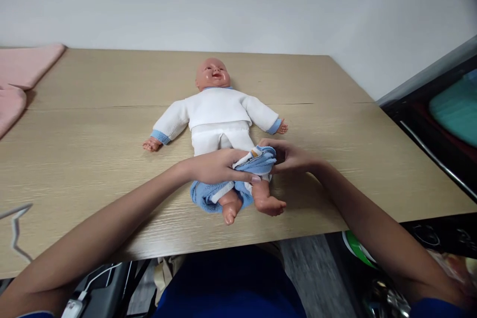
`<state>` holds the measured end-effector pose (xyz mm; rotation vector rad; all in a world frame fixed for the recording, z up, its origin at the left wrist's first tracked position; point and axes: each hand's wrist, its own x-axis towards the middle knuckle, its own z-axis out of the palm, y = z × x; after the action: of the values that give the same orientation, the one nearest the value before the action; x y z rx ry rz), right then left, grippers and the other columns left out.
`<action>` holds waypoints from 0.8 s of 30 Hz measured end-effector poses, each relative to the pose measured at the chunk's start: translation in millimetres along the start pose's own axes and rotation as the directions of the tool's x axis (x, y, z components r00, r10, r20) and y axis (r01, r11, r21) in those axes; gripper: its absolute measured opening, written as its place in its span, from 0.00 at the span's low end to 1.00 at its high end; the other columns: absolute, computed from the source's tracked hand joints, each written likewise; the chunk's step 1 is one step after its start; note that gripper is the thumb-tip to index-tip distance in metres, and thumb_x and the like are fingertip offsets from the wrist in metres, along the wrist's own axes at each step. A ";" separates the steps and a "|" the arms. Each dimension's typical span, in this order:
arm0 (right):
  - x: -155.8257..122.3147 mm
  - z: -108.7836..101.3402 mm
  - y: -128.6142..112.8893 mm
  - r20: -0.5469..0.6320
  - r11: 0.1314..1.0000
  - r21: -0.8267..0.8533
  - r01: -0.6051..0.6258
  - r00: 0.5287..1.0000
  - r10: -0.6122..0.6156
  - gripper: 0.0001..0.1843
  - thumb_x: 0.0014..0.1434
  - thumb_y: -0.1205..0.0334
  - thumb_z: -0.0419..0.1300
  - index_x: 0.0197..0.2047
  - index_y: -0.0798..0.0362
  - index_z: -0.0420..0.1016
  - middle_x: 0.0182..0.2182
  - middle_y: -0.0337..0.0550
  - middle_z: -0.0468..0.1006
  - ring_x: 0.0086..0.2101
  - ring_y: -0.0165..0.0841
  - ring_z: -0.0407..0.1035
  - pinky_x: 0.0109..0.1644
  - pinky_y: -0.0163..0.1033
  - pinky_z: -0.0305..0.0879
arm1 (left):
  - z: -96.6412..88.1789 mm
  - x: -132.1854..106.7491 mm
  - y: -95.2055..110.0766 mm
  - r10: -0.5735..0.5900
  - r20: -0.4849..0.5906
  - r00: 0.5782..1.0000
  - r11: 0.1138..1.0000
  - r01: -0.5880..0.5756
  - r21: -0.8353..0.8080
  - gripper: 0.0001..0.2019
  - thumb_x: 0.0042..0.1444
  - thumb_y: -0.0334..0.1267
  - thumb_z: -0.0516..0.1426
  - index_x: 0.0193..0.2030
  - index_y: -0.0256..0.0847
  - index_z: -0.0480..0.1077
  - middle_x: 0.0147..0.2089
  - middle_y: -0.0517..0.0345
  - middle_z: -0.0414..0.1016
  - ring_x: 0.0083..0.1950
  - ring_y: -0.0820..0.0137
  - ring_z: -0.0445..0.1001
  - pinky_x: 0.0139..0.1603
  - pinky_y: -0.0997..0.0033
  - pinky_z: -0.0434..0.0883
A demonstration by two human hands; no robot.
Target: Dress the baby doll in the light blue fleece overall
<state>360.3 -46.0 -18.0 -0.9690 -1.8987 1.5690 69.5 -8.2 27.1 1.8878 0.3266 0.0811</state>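
A baby doll (pixel 213 73) lies on its back with its feet towards me, dressed in a white top (pixel 219 107) with blue cuffs and white bottoms (pixel 208 140). Blue and white baby trousers (pixel 204 196) are bunched around its lower legs. My left hand (pixel 219 165) lies across the doll's legs, its thumb and fingers closed on the bunched trouser leg. On the other side of that same leg, my right hand (pixel 290 155) grips the blue cloth, with its fingertips partly hidden. Both doll feet stick out below the fabric.
The wooden table (pixel 93 159) meets a white wall at the back. Pink cloth (pixel 26 74) lies at the far left, and a white cable (pixel 17 228) is nearer me. To the right stands a dark container with a teal item (pixel 456 109).
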 end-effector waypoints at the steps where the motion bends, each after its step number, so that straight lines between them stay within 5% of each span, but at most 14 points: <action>1: 0.1 -1.2 1.6 0.015 1.000 0.015 -0.004 1.000 0.003 0.22 0.61 0.51 0.80 0.51 0.51 0.81 0.41 0.38 0.79 0.41 0.36 0.74 0.45 0.37 0.73 | 0.5 0.0 -0.3 -0.004 -0.009 1.000 1.000 0.005 0.015 0.15 0.73 0.52 0.63 0.50 0.40 0.74 0.46 0.56 0.80 0.48 0.61 0.78 0.53 0.63 0.73; 7: -13.3 -2.6 -0.2 0.075 0.997 0.067 -0.030 0.997 0.025 0.29 0.63 0.56 0.78 0.65 0.49 0.81 0.51 0.43 0.87 0.50 0.40 0.81 0.56 0.43 0.80 | 0.3 -2.4 0.0 0.027 -0.020 0.999 1.000 -0.027 0.003 0.22 0.70 0.53 0.68 0.62 0.42 0.75 0.56 0.53 0.84 0.56 0.57 0.81 0.59 0.59 0.74; 14: -16.5 6.0 -13.1 0.049 0.992 0.118 -0.042 0.998 0.037 0.34 0.54 0.57 0.82 0.63 0.51 0.84 0.52 0.44 0.89 0.52 0.43 0.84 0.56 0.45 0.81 | -6.0 -5.3 9.3 0.038 -0.080 0.996 0.999 -0.040 -0.027 0.28 0.64 0.50 0.74 0.65 0.44 0.76 0.60 0.52 0.84 0.61 0.55 0.81 0.63 0.58 0.75; 18: -15.4 9.0 -9.9 -0.025 0.989 0.146 -0.029 0.999 0.033 0.34 0.49 0.56 0.85 0.58 0.52 0.85 0.47 0.42 0.89 0.48 0.41 0.84 0.52 0.41 0.81 | -6.8 -6.2 13.2 0.030 -0.080 0.996 0.994 -0.038 -0.103 0.21 0.67 0.48 0.72 0.62 0.43 0.80 0.57 0.53 0.87 0.58 0.57 0.83 0.61 0.59 0.76; 24: -14.9 18.1 -3.3 -0.093 0.948 0.318 -0.014 0.995 0.046 0.39 0.56 0.39 0.81 0.65 0.48 0.83 0.54 0.43 0.88 0.52 0.42 0.83 0.59 0.46 0.78 | -4.1 -9.7 26.3 -0.004 -0.207 0.978 1.000 0.008 0.020 0.16 0.72 0.53 0.67 0.54 0.43 0.77 0.47 0.60 0.82 0.48 0.63 0.78 0.52 0.64 0.74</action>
<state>355.4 -69.2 -17.7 -0.9173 -1.5103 1.7425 64.3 -15.0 54.1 1.9027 0.4762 0.2721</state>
